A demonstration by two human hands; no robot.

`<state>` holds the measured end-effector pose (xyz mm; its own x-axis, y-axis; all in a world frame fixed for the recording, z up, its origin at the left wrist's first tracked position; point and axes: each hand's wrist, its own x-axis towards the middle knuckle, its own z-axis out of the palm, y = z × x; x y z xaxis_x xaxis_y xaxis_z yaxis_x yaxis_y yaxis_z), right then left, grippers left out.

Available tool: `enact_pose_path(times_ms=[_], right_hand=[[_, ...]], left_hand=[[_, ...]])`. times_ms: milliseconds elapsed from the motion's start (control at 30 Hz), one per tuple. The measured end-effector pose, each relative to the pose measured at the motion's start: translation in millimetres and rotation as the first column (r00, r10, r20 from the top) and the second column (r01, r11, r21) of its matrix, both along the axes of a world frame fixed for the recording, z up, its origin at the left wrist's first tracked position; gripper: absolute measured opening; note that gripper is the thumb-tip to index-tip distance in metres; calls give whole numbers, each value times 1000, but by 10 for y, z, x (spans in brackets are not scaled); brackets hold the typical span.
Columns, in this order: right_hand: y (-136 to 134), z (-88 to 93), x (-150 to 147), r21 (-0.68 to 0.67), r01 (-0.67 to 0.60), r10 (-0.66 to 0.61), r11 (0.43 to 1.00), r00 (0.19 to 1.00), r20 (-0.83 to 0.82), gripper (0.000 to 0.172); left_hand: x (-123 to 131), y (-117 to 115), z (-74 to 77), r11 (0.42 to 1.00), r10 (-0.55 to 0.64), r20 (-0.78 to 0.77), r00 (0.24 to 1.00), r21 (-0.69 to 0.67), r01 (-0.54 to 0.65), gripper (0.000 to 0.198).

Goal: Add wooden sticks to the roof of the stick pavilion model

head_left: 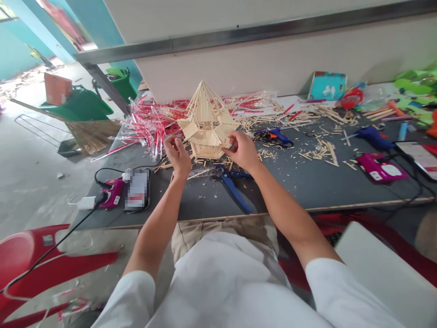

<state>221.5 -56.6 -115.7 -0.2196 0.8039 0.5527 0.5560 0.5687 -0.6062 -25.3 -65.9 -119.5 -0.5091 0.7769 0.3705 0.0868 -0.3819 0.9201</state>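
Note:
A small pavilion model [204,132] made of pale wooden sticks stands on the dark table, with a pointed roof above a flared lower roof. My right hand [243,152] pinches at the lower right edge of that model with thumb and forefinger. On the other side, my left hand [178,157] is closed, its curled fingertips close to the left roof edge; what they grip is hidden. Below the model lie a blue-handled cutter [235,191] and a clear ruler [201,173], partly behind my left wrist. Stick offcuts are scattered around the base.
Red and clear plastic wrappers [150,123] pile up behind. Blue glue guns [278,135] and loose sticks [326,152] lie to the right. A phone [137,190] and a pink power strip [111,193] sit left; another pink strip [380,167] is right. Cables cross the table edge.

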Motion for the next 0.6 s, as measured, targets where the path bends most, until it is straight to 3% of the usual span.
enact_pose_path(times_ms=[67, 167, 267, 367, 467, 600], right_hand=[[-31, -2, -42, 71, 27, -34, 997, 995, 93, 42], [-66, -5, -125, 144, 63, -88, 988, 980, 179, 38], [-48, -30, -182, 199, 106, -147, 974, 968, 202, 37], [7, -78, -184, 226, 120, -160, 967, 972, 170, 36], [56, -119, -141, 222, 100, -130, 970, 984, 123, 39], [114, -106, 21, 226, 82, -106, 971, 990, 97, 41]], left_hand=[[54, -90, 1, 976, 175, -324, 930, 184, -119, 23], [189, -196, 1, 965, 176, -660, 730, 264, 6, 22], [354, -240, 30, 967, 117, -854, 507, 214, 137, 33], [476, -223, 58, 975, 120, -926, 357, 178, 135, 46], [494, -160, 37, 978, 151, -938, 312, 187, 92, 52], [405, -53, -34, 984, 138, -933, 332, 166, 57, 56]])
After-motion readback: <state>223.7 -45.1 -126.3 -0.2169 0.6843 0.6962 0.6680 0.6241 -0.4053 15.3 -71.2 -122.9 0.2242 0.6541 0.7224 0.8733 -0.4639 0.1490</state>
